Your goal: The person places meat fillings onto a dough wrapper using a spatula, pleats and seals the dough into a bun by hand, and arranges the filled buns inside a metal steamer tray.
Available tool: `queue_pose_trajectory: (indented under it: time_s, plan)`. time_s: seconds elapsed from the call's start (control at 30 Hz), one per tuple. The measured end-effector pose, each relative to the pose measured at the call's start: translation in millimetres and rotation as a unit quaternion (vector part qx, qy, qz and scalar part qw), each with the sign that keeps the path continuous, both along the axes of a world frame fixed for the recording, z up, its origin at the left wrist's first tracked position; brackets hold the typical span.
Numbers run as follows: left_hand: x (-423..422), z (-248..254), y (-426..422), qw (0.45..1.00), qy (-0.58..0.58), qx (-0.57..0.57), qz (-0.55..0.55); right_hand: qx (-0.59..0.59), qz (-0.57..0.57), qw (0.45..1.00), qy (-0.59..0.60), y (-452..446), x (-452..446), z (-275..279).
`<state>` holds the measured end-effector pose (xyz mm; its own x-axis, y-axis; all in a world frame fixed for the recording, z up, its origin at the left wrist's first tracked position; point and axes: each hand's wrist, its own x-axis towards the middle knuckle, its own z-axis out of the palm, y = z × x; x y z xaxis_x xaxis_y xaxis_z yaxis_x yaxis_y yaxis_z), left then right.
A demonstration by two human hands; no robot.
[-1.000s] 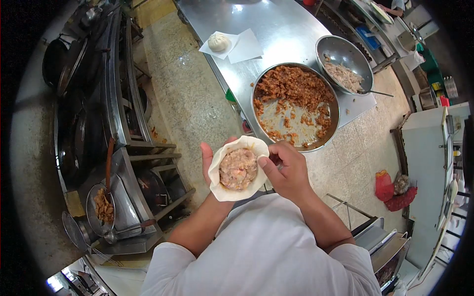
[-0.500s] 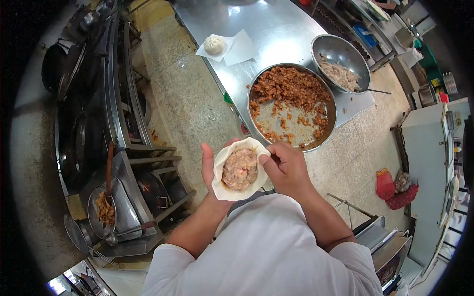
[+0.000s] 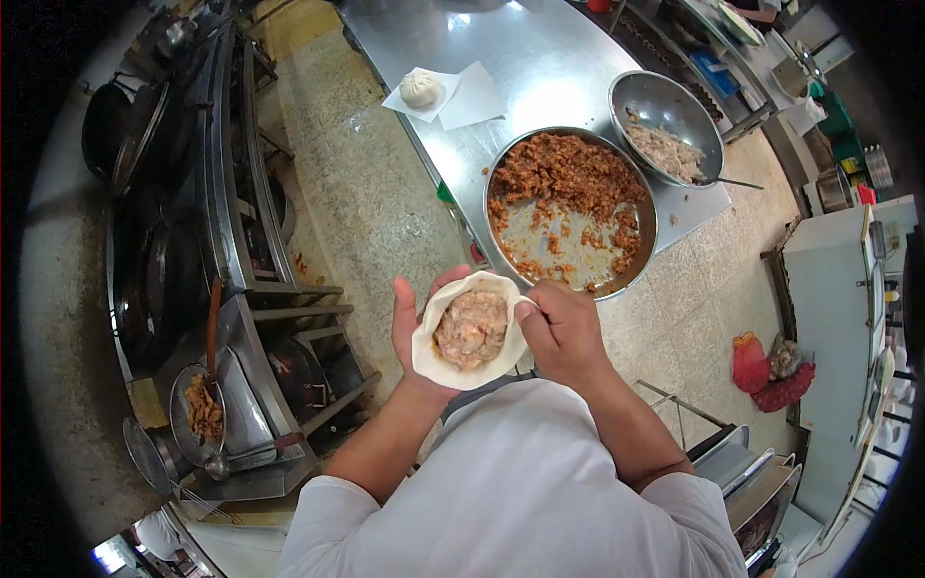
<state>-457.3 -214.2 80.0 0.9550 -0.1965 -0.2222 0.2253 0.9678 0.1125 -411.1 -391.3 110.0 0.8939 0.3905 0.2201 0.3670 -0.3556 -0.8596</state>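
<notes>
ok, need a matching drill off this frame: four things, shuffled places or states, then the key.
Things
1. dough wrapper
2. pleated bun
3. right hand
4. wide round pan

Places or states
A. contains reddish-brown filling, with part of its bottom showing
B. on white paper on the metal table
C. open, with pale filling, supported by the left hand
D. thumb at the edge of the held dough

Pairs
1-C, 2-B, 3-D, 4-A
</notes>
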Motion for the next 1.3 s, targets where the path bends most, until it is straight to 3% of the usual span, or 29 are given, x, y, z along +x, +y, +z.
queue_pose_trajectory:
  time_s: [0.07, 0.13, 0.27, 0.47, 0.53, 0.67, 0.77, 0.83, 1.07, 1.17, 1.23, 1.3]
  plan:
    - [-0.5, 6.9, -0.5, 0.999, 0.025, 0.025, 0.021, -0.011, 0.007, 0.999, -0.034, 0.9, -1.4, 2.0]
    - [0.0, 8.8, 0.4, 1.0, -0.003, -0.024, 0.018, 0.033, -0.011, 0.999, 0.015, 1.7, -1.7, 10.0]
    - [1.1, 1.9, 8.4, 0.999, -0.02, 0.017, -0.025, 0.069, -0.014, 0.995, 0.064, 10.1, 2.4, 16.0]
    - [-0.8, -3.9, 13.0, 0.998, -0.016, 0.05, -0.024, -0.022, 0.02, 0.998, -0.051, 1.1, -0.1, 2.7]
    - [0.0, -1.8, 13.4, 0.999, -0.009, 0.04, -0.028, -0.001, 0.011, 1.0, 0.027, -0.6, -1.3, 14.9]
    - [1.6, -5.8, 19.6, 0.995, -0.029, 0.071, -0.058, 0.039, -0.003, 0.997, 0.059, 7.9, 4.0, 16.3]
    - [1.7, -2.7, 18.9, 0.996, -0.03, 0.057, -0.065, -0.001, 0.008, 1.0, 0.003, 3.2, 3.6, 3.2]
    - [1.5, 4.5, 15.6, 0.992, 0.008, 0.119, -0.034, -0.015, 0.018, 0.999, -0.031, 1.5, 2.0, 4.2]
    - [1.8, -11.6, 26.0, 0.993, -0.07, 0.042, -0.085, 0.036, -0.002, 0.998, 0.052, 7.6, 5.1, 18.9]
    - [1.7, -9.8, 29.6, 0.991, -0.087, 0.015, -0.105, -0.029, 0.019, 0.998, 0.053, 0.9, 2.7, 8.2]
    - [-0.9, -3.5, 30.5, 0.982, -0.07, 0.136, -0.108, -0.003, 0.036, 0.999, -0.017, 1.0, 2.8, 8.5]
    - [-4.1, -7.9, 30.0, 0.985, -0.065, 0.122, -0.101, 0.009, 0.019, 1.0, 0.006, 4.6, 1.3, 23.8]
